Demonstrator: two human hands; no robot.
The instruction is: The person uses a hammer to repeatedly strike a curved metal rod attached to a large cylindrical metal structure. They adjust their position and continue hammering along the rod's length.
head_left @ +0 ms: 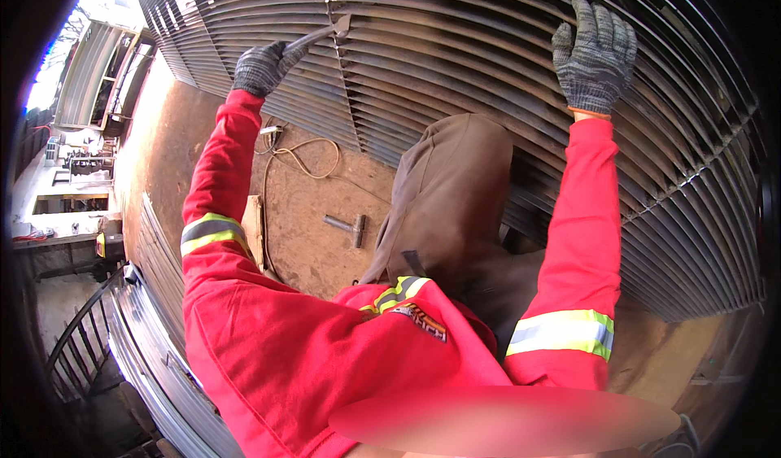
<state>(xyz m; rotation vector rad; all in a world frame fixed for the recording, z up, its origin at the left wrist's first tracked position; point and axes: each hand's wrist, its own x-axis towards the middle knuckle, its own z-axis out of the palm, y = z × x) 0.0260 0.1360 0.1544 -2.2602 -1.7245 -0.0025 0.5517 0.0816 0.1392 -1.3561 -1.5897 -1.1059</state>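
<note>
Both my hands wear grey knit gloves. My left hand (pixel 264 69) is closed round the handle of a hammer-like tool (pixel 321 32) with a small wedge-shaped metal head. The head lies over a vertical seam of a large slatted metal panel (pixel 439 47), at the upper left; whether it touches the metal I cannot tell. At the upper right my right hand (pixel 598 59) is flat on the slats, fingers stretched out and holding nothing. The panel's curved, rust-brown slats run across in front of me, joined by crosswise seams.
A T-shaped hammer (pixel 350 229) lies on the brown floor (pixel 305 263), near a looped cable (pixel 317 157). A wooden piece (pixel 254 229) is beside my left arm. Long metal profiles (pixel 159 360) lie at the lower left. My bent knee (pixel 455 165) is close to the panel.
</note>
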